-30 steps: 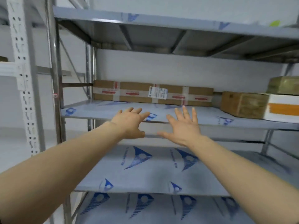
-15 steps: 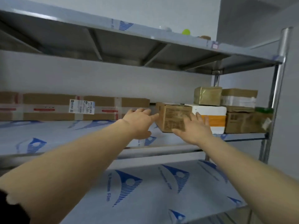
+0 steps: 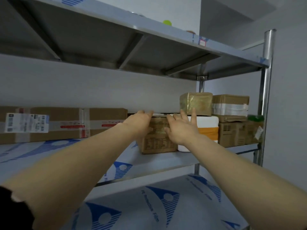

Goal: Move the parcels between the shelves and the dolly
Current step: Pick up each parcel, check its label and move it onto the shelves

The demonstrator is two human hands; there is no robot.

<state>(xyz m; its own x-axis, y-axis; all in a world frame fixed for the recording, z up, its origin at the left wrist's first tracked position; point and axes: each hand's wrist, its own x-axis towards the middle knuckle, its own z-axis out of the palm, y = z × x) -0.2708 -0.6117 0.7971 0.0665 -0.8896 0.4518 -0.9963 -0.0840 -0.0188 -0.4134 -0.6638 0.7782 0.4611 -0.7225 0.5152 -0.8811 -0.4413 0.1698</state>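
A small brown cardboard parcel (image 3: 158, 143) stands on the middle shelf (image 3: 166, 161), printed face toward me. My left hand (image 3: 138, 122) reaches over its upper left corner with straight fingers. My right hand (image 3: 181, 128) lies against its upper right front, fingers spread and straight. Neither hand curls round the parcel. Right of it sits a white foam box (image 3: 207, 128) with an orange band, and a tape-wrapped brown parcel (image 3: 196, 103) rests on top of that.
A long flat carton (image 3: 54, 123) with a white label lies at the back left of the shelf. More brown parcels (image 3: 230, 123) are stacked at the right by the steel post (image 3: 266, 97). The shelf below (image 3: 166, 205) carries blue-printed film. No dolly is in view.
My view has swung right and closer to the shelf. Both hands have reached forward from the shelf's front edge onto the small brown parcel.
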